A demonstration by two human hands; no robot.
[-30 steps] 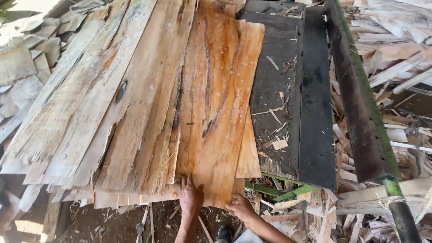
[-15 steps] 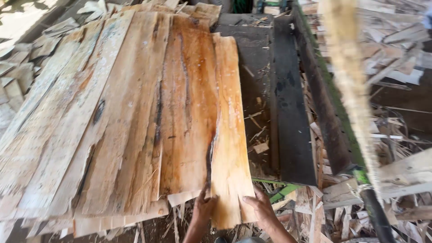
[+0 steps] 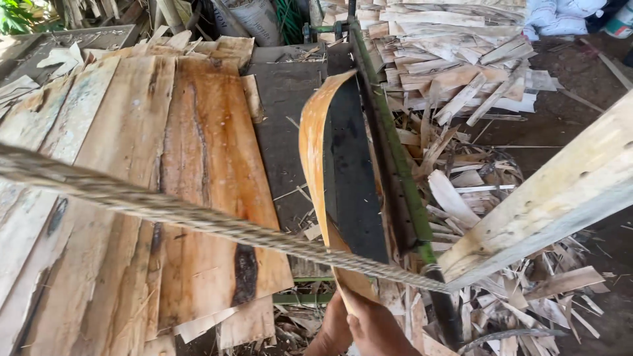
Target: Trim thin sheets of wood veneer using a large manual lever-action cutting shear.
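Veneer strip bowed on edge, both hands gripping btm end.

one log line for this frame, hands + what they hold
left hand: on veneer strip | right hand: gripping veneer strip, bent upright over dark bed | veneer stack: left | scraps: right

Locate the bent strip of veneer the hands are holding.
In the head view, the veneer strip stands on edge at centre, curving up from both hands, between the veneer stack and the dark blade.

The curled veneer strip is orange-tan; the sheet at nine o'clock shows amber grain with dark streaks; the blade black, its frame green.
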